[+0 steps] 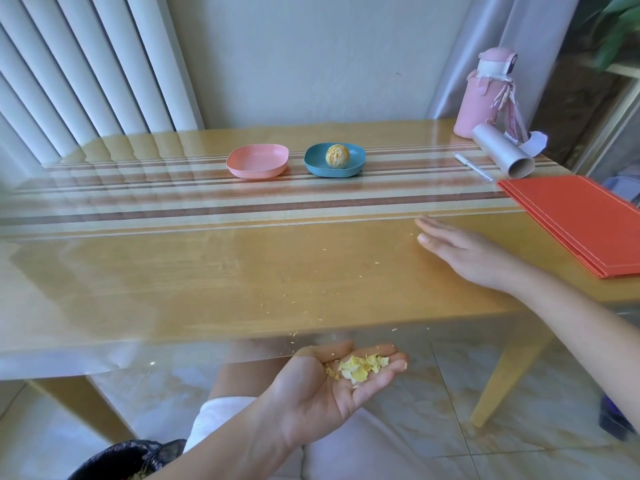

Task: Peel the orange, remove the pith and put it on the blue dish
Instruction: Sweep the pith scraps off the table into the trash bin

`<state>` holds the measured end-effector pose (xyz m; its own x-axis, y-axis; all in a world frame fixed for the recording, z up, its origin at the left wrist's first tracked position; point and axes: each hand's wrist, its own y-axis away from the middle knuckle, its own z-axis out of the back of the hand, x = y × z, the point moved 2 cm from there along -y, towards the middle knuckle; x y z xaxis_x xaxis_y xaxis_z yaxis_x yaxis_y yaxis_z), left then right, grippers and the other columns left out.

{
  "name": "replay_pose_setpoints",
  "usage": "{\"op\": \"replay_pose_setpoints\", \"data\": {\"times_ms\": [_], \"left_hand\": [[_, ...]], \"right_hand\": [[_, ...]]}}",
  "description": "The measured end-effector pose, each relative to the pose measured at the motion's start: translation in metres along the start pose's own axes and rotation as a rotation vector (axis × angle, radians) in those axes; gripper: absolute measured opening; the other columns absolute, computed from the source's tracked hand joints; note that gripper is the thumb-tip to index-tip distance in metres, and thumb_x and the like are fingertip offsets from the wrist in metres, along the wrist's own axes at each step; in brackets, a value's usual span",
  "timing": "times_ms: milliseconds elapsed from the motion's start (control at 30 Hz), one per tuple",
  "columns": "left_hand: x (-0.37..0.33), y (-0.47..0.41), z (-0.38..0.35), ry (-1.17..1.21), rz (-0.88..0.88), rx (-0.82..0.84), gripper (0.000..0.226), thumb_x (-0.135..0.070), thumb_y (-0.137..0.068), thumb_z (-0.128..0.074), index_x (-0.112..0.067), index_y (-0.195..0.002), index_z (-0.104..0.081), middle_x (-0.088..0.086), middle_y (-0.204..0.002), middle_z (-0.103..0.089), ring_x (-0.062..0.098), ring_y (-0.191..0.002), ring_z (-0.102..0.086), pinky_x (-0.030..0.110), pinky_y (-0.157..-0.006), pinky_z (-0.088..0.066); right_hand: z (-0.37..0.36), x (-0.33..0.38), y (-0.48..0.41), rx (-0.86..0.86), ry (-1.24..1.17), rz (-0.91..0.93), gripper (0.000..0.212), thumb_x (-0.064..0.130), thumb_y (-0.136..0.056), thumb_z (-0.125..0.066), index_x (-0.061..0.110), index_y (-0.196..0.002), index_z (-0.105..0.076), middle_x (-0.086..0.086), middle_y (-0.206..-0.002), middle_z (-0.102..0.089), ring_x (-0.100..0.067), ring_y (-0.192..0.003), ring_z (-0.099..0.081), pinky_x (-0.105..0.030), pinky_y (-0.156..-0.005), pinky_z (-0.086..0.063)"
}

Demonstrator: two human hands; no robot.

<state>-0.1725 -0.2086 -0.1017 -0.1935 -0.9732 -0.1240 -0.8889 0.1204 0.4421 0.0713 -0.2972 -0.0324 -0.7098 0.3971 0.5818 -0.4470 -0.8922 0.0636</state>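
The peeled orange (337, 155) sits in the blue dish (313, 163), upper middle. It looks soft, so we would cup its sides. Our left grip (332, 379), spread, carries pith bits (362, 368); our right grip (464, 252) lies flat.

Left hand (332, 379) palm up, loosely cupped, right hand (464, 251) flat, fingers (437, 229) straight
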Motion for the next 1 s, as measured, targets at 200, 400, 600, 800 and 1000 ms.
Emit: {"op": "replay_pose_setpoints", "data": {"times_ms": [200,400,600,800,1000], "left_hand": [[0.000,0.006,-0.014,0.060,0.037,0.014,0.044,-0.006,-0.091,-0.042,0.026,-0.119,-0.051,0.041,-0.123,-0.054,0.055,-0.090,-0.065,0.057,-0.076,-0.051],[0.002,0.007,-0.017,0.023,0.036,-0.022,0.044,-0.005,-0.089,-0.043,0.026,-0.118,-0.051,0.041,-0.125,-0.053,0.055,-0.093,-0.065,0.057,-0.079,-0.049],[0.003,0.006,-0.018,0.015,0.037,-0.041,0.044,-0.007,-0.091,-0.042,0.026,-0.119,-0.051,0.042,-0.125,-0.052,0.055,-0.094,-0.063,0.058,-0.078,-0.049],[0.007,0.004,-0.019,0.040,0.042,-0.004,0.045,-0.009,-0.093,-0.041,0.026,-0.119,-0.051,0.042,-0.124,-0.053,0.056,-0.092,-0.064,0.058,-0.077,-0.050],[0.017,-0.006,-0.020,0.013,0.071,-0.015,0.044,-0.006,-0.088,-0.044,0.026,-0.117,-0.052,0.042,-0.124,-0.053,0.056,-0.094,-0.063,0.060,-0.079,-0.049]], "right_hand": [[-0.012,-0.005,-0.006,0.197,0.084,0.026,0.064,0.065,-0.090,-0.024,0.035,-0.146,-0.033,0.021,-0.154,-0.019,0.001,-0.145,-0.010,-0.025,-0.118,-0.004],[-0.003,-0.005,-0.001,-0.071,-0.192,-0.012,0.058,0.058,-0.092,-0.036,0.030,-0.143,-0.040,0.015,-0.154,-0.030,-0.002,-0.144,-0.021,-0.013,-0.112,-0.014],[-0.031,0.009,0.000,0.144,0.479,-0.007,0.072,0.065,-0.087,-0.003,0.031,-0.149,0.014,0.010,-0.155,0.023,-0.008,-0.145,0.017,-0.027,-0.118,0.009],[-0.061,0.059,0.061,0.281,-0.030,0.311,0.050,0.058,-0.095,-0.021,0.049,-0.144,-0.020,0.031,-0.154,-0.013,0.014,-0.141,-0.003,-0.015,-0.117,-0.004],[-0.053,0.037,0.096,-0.161,0.233,-0.001,0.064,0.067,-0.089,-0.001,0.036,-0.145,0.008,0.027,-0.151,0.026,0.013,-0.133,0.031,-0.011,-0.109,0.017]]}}
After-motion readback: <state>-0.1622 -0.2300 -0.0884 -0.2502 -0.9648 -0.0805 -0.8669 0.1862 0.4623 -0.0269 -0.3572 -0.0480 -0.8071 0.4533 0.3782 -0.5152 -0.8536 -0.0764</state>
